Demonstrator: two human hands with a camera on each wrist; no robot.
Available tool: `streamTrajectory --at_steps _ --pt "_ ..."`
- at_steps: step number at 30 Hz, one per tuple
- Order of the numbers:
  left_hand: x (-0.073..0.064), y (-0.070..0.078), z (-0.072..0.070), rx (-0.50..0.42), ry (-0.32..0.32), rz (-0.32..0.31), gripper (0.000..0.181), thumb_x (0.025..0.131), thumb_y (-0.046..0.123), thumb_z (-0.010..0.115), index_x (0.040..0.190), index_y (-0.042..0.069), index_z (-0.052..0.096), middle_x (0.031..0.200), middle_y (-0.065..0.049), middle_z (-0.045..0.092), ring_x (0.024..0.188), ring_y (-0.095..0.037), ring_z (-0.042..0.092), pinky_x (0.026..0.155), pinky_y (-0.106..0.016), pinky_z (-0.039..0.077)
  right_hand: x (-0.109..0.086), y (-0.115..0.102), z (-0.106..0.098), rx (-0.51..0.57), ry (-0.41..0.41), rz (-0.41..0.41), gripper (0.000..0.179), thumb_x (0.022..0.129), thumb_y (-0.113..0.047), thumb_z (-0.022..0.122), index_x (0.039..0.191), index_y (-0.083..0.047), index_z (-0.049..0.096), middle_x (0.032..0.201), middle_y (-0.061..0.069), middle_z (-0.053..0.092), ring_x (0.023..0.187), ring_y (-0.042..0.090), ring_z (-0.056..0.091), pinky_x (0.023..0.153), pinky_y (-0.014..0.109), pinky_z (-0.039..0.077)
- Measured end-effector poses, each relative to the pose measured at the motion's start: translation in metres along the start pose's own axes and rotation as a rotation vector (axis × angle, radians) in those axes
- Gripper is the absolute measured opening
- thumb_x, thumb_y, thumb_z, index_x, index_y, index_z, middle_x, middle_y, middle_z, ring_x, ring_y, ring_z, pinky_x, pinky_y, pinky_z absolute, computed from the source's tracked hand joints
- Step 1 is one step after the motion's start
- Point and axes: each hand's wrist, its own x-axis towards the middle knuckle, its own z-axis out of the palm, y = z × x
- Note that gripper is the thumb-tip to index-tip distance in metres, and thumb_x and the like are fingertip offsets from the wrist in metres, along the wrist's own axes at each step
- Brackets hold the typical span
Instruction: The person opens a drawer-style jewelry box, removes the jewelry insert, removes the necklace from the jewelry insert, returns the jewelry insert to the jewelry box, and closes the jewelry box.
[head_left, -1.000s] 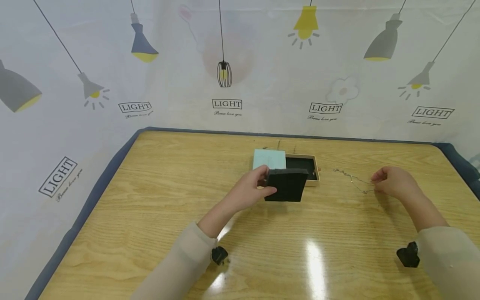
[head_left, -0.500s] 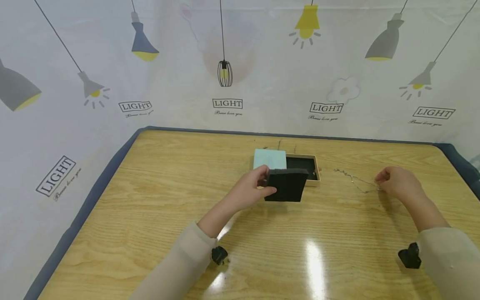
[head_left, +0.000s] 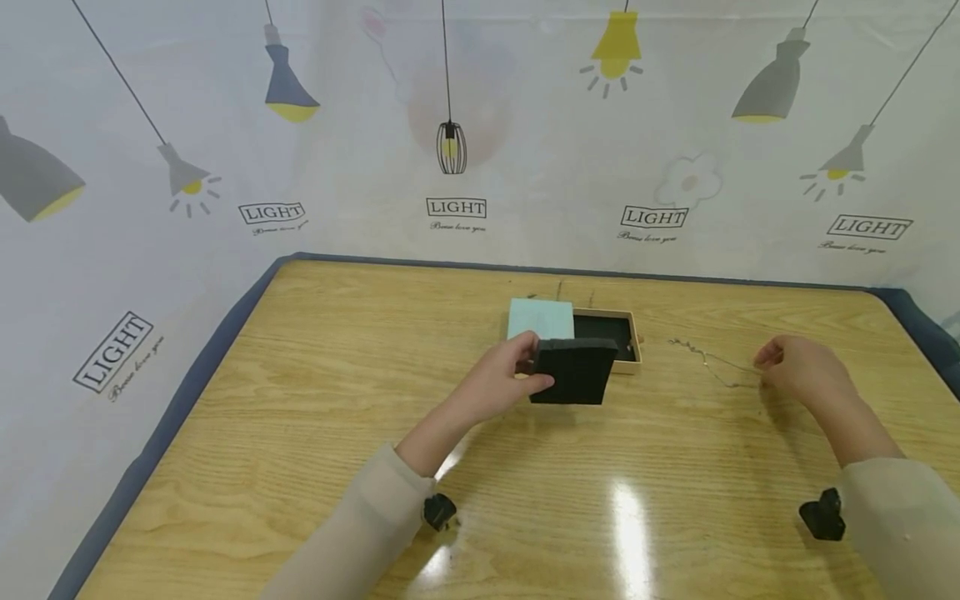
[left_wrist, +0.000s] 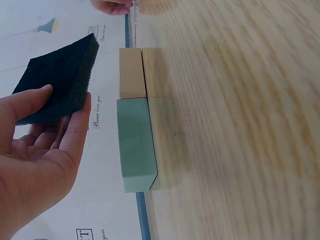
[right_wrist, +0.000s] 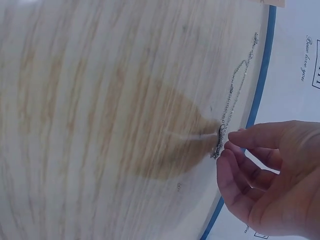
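Observation:
My left hand (head_left: 495,375) pinches a square black foam pad (head_left: 572,375) between thumb and fingers, tilted up above the table. The pad's thickness and rough edge show in the left wrist view. On the right, my right hand (head_left: 806,371) pinches one end of a thin silver chain necklace (right_wrist: 232,87) at the fingertips, low over the wood. The rest of the chain lies loosely along the table toward the box. Behind the pad sits a mint-green box sleeve (head_left: 540,318), with a tan drawer tray (left_wrist: 131,72) pulled out to its right. A dark lining shows in the tray.
The wooden table (head_left: 337,358) has a blue edge at the back and left. A white cloth printed with lamps (head_left: 525,167) hangs behind it. Black wrist-worn devices (head_left: 823,515) sit by both sleeves.
My right hand has shifted slightly right, with the near end of the necklace drawn along in its fingertips. My left hand and the foam pad have stayed put.

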Motion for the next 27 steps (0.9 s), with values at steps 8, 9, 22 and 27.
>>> streamTrajectory --at_steps 8,9,22,27 --pt "-0.001 0.000 0.000 0.001 -0.001 -0.002 0.028 0.096 0.012 0.065 0.091 0.006 0.038 0.082 -0.004 0.037 0.094 -0.020 0.055 0.073 -0.032 0.041 -0.002 -0.004 -0.002 0.000 0.028 0.013 0.026 0.095 -0.013 0.055 0.111 0.007 0.059 0.112 0.033 0.059 0.093 0.043 0.058 0.070 0.047 0.047" --pt "-0.001 0.001 0.000 0.000 0.000 -0.002 0.028 0.097 0.012 0.065 0.091 0.006 0.038 0.082 -0.004 0.037 0.095 -0.021 0.055 0.073 -0.032 0.041 -0.003 -0.006 -0.002 -0.003 0.031 0.010 0.026 0.095 -0.013 0.054 0.111 0.008 0.059 0.112 0.033 0.059 0.093 0.043 0.058 0.070 0.047 0.048" --pt "-0.001 0.002 0.000 -0.004 -0.002 -0.015 0.027 0.096 0.012 0.066 0.092 0.006 0.039 0.084 -0.004 0.039 0.101 -0.022 0.059 0.075 -0.032 0.043 -0.007 -0.027 -0.006 0.005 0.040 -0.065 0.030 0.098 -0.018 0.055 0.112 0.008 0.060 0.118 0.035 0.058 0.102 0.048 0.057 0.077 0.054 0.049" --pt "-0.001 0.002 0.000 -0.005 -0.002 -0.011 0.027 0.096 0.012 0.066 0.092 0.006 0.040 0.084 -0.004 0.039 0.100 -0.021 0.058 0.076 -0.031 0.044 -0.008 -0.039 -0.009 0.023 0.050 -0.103 0.031 0.099 -0.020 0.055 0.114 0.007 0.060 0.119 0.034 0.059 0.104 0.047 0.058 0.078 0.053 0.050"
